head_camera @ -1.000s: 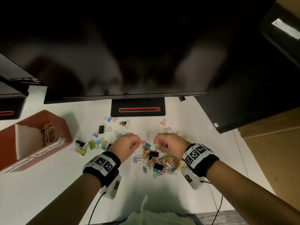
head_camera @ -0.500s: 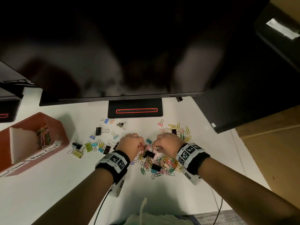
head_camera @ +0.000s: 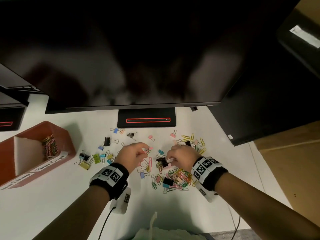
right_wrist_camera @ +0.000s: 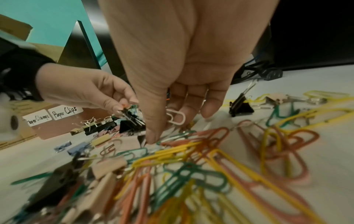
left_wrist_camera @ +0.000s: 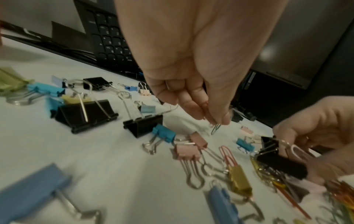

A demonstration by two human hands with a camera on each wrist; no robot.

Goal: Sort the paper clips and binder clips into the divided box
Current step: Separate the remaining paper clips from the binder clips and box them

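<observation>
White tabletop (head_camera: 52,201) under a big dark monitor (head_camera: 121,58), its stand (head_camera: 146,118) right behind the mess. The divided box (head_camera: 68,144) sat off to the left, turned at a slant, with one bunch of colored paper clips (head_camera: 50,146) in its far compartment; the labels on its front read "Paper Clamps" and "Paper Clips".

The left hand (head_camera: 131,155) was hanging just above the tabletop, fingertips pinched together on a green paper clip (left_wrist_camera: 216,129), long axis pretty much vertical, loop end pointing down. The right hand (head_camera: 183,158) was close beside it, fingers curled around a white paper clip (right_wrist_camera: 176,116), rounded end sticking up; its thumb reached down into the pile. A black binder clip (head_camera: 161,161) lay right by those fingers, can't tell if it was actually gripped.

The main pile of paper clips (head_camera: 178,177) was under and near the right wrist, too tangled to count. Binder clips (head_camera: 93,159) were scattered left of the hands, around a dozen, mixed sizes
</observation>
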